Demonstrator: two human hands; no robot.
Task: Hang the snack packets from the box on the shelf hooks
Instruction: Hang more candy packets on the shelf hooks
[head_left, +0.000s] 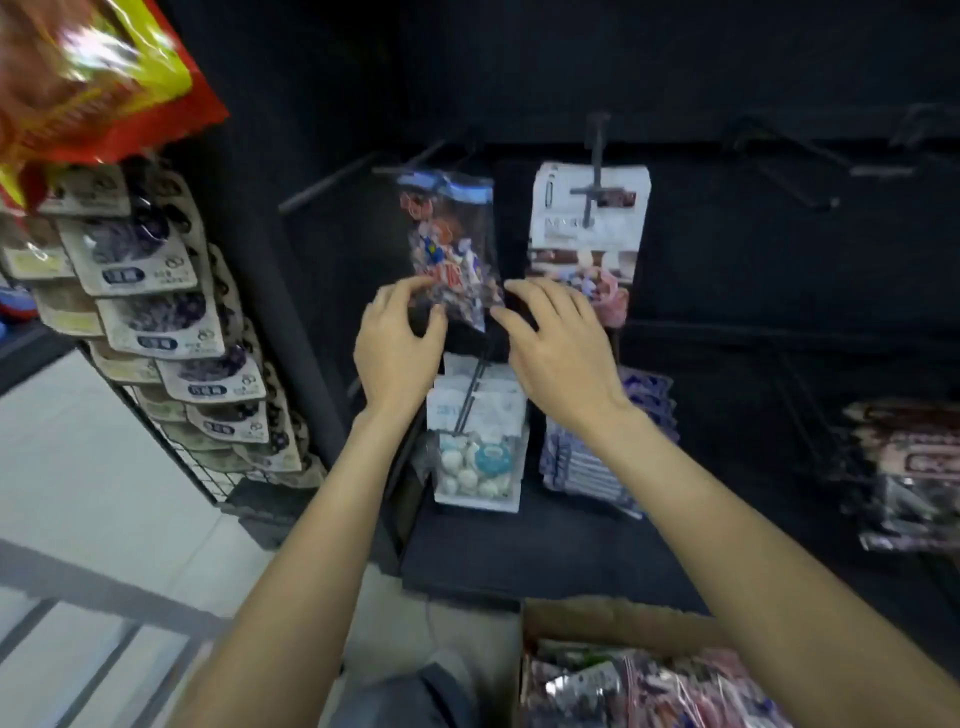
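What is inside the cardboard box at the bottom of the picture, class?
The cardboard box holds a loose heap of snack packets, silver, pink and clear. The right forearm crosses over it, and the frame edge cuts it off, so its depth and lower layers cannot be seen.

Both bare forearms reach up and forward toward the clear candy packet (453, 244) on the shelf, converging at its lower end. The left hand (397, 345) sits at the packet's lower left corner, fingers curled, with fingertips and thumb pinching its bottom edge. The right hand (558, 345) lies just right of the packet's lower right corner, back up, fingers spread and only gently bent, its fingertips touching or nearly touching the edge.
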